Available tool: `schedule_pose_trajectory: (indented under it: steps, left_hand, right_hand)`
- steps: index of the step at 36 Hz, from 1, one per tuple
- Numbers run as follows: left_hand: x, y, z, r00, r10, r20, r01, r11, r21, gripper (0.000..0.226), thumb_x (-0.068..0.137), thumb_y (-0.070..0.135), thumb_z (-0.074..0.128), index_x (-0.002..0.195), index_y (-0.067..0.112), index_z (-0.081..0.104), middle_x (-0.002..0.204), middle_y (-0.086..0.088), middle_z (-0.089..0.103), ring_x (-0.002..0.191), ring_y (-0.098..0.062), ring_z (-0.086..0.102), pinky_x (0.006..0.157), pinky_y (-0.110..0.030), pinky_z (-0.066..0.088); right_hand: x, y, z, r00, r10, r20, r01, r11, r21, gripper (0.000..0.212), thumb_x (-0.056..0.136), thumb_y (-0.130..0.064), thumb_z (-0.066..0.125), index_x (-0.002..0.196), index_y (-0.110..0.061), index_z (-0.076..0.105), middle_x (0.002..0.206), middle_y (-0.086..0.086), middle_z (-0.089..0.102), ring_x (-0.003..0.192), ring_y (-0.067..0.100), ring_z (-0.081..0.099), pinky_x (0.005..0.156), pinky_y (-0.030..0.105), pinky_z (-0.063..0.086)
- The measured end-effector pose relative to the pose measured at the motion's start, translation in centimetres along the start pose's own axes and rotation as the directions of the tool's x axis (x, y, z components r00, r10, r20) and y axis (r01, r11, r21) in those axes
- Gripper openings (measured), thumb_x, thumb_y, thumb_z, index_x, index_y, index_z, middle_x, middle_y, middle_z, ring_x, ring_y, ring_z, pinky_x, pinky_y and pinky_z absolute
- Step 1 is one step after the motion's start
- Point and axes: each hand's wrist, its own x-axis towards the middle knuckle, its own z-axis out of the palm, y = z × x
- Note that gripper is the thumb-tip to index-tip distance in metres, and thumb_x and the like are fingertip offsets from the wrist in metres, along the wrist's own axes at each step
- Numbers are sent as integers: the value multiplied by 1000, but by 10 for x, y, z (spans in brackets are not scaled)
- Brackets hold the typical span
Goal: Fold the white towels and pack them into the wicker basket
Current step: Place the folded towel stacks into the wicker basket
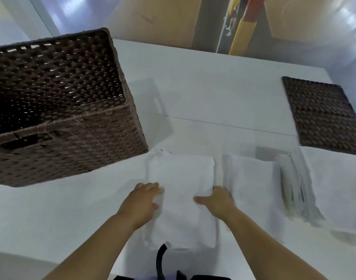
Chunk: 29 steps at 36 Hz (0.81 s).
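A folded white towel (181,178) lies on the white table in front of me. My left hand (142,201) grips its left edge and my right hand (217,201) grips its right edge, fingers tucked at the sides. Another folded white towel (251,184) lies just to the right of it. Further right sits a stack of white towels (330,188) with layered edges showing. The brown wicker basket (120,126) stands at the left, open at the top, and its inside looks dark with no towel visible.
A flat brown wicker lid (322,114) lies at the back right on the white table (213,93). The table's far edge meets a brown wall with a yellow and red post (241,31). A black strap (161,259) hangs near my body.
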Motion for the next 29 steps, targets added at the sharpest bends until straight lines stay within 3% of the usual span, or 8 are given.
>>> schedule_pose_trajectory:
  steps: [4,9,13,18,24,26,29]
  left_hand:
    - [0,0,-4,999,6,40,-7,1000,29,52,96,24,48,145,30,33,155,13,21,138,-13,22,112,-23,23]
    - [-2,5,-18,995,23,94,-35,992,125,54,95,35,49,146,29,31,155,12,22,138,-16,24,110,-28,28]
    - [-4,11,-39,996,10,87,-21,992,124,47,95,44,48,140,31,41,145,9,40,131,-14,35,106,-28,33]
    - [-17,22,-86,998,42,-39,-38,994,106,43,94,48,47,135,34,46,137,13,47,125,-9,44,103,-26,38]
    - [-47,36,-157,941,136,-311,-121,990,66,27,91,48,53,107,29,61,96,18,59,87,-5,56,79,-24,49]
    - [-58,37,-183,907,155,-391,-129,987,93,26,90,45,54,99,22,62,93,10,62,83,-8,56,76,-30,50]
    - [-77,32,-221,849,185,-496,-124,980,154,25,90,47,53,101,27,63,96,13,62,86,-2,57,79,-29,51]
  right_hand:
    - [-9,-3,-4,999,-50,-20,52,995,86,56,78,-36,75,122,-13,48,101,-7,55,88,15,53,67,25,42]
    - [-32,-23,-25,986,-169,11,168,983,67,45,82,-38,70,114,-22,44,95,-15,52,86,10,57,76,28,47]
    - [-53,-53,-49,955,-287,-71,276,952,-135,41,82,-43,67,111,-23,44,98,-8,55,88,16,58,75,32,46]
    - [-81,-94,-75,895,-418,-153,322,846,-425,41,84,-47,57,118,-28,44,101,-1,61,88,24,58,70,33,44]
    - [-121,-152,-114,751,-573,-328,348,765,-541,34,89,-47,51,116,-27,43,85,-1,54,79,25,52,67,34,41]
    - [-135,-176,-126,685,-624,-374,386,748,-541,34,89,-45,50,118,-28,43,85,0,53,77,26,47,67,35,39]
    - [-157,-216,-138,563,-702,-436,456,704,-545,33,90,-43,50,119,-28,46,98,7,62,79,28,46,68,36,38]
